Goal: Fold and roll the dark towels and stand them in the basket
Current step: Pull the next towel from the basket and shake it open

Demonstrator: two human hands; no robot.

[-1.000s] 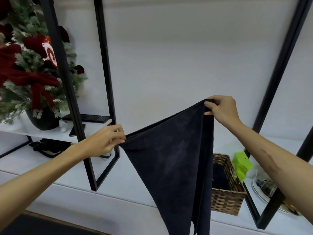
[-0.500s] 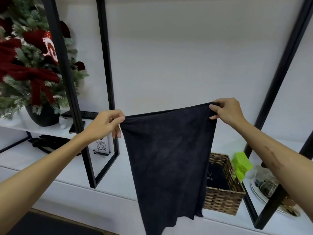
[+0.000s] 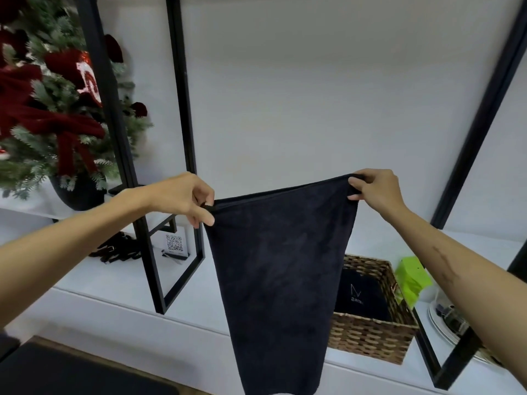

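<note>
A dark navy towel (image 3: 281, 269) hangs in the air in front of me, stretched by its top edge. My left hand (image 3: 185, 196) pinches the towel's top left corner. My right hand (image 3: 376, 189) grips the top right corner, slightly higher. The cloth narrows downward and runs out of the bottom of the frame. Behind its right edge stands a woven wicker basket (image 3: 373, 337) on the white shelf (image 3: 108, 283), with another dark towel (image 3: 362, 297) lying inside it.
A black metal frame (image 3: 176, 263) stands on the shelf left of the towel, with a QR-code card (image 3: 174, 243) and dark straps (image 3: 119, 249) behind it. A decorated tree in a black pot (image 3: 77, 192) is far left. A green box (image 3: 412, 277) and plates (image 3: 447, 320) sit right of the basket.
My left hand rose and moved right until the top edge is almost level. The towel now hangs flat and narrower instead of slanting as a triangle.
</note>
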